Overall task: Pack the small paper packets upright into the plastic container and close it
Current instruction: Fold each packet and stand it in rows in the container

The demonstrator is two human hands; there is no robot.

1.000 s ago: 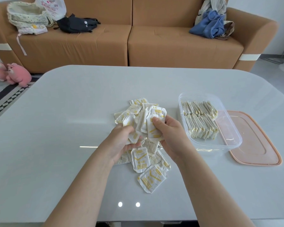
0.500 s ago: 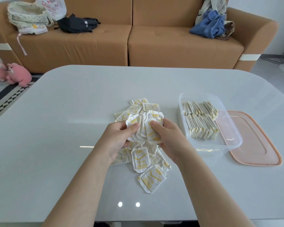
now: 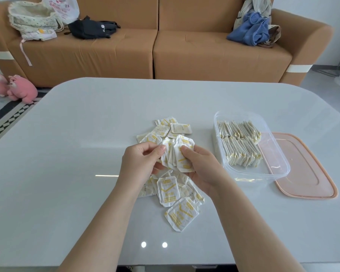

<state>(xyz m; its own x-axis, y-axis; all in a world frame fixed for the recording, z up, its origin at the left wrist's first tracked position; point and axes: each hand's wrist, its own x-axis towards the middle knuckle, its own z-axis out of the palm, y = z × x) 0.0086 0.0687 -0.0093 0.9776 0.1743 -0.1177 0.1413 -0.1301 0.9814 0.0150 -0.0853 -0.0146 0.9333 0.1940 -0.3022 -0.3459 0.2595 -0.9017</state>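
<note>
We see a tan sofa behind the pale bench. At the bench's right a pink lid lies flat, its left edge against or perhaps under the clear plastic container. Two rows of packed packets stand on edge in the container's far part. To its left, loose packets lie heaped. Above the heap both hands hold a fanned bunch of packets: the right hand grips it, thumb on the front packet, and the left hand pinches its left edge
</note>
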